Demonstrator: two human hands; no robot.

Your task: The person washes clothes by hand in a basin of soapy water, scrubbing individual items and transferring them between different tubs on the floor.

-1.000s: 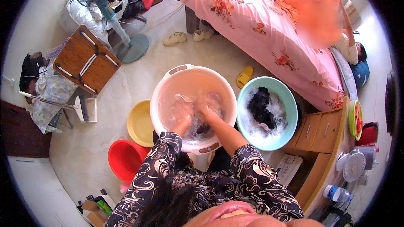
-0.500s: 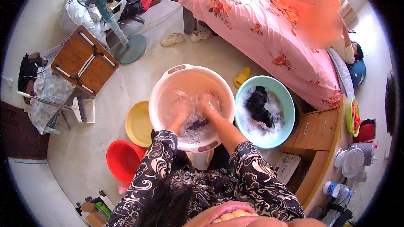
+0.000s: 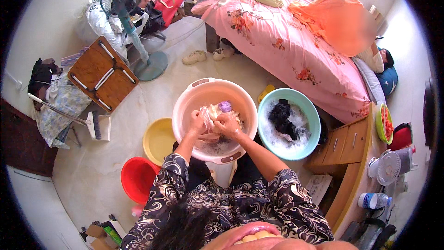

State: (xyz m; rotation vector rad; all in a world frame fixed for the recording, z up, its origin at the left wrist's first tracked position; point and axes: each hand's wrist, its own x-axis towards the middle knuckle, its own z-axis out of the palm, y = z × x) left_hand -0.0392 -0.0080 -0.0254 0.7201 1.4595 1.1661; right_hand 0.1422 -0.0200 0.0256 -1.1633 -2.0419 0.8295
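A pale pink basin of water stands in front of me. Both my hands are inside it, wet and raised to the waterline or just above. My left hand is closed on a wet, cream-pink cloth, probably a garment. Close beside it, my right hand grips the same cloth with curled fingers. A bunched purple piece pokes up at the far side of the cloth; whether it belongs to it I cannot tell. Soapy water shows at the near side of the basin.
To the right, a turquoise basin holds dark clothing in suds. A yellow basin and a red bucket stand left. Beyond are a standing fan, a folded table and a bed with a person. Drawers flank the right.
My hands have come up from under the water, bringing the cream-pink cloth and the purple piece into sight. They are now closed on the cloth. The whole view has shifted slightly.
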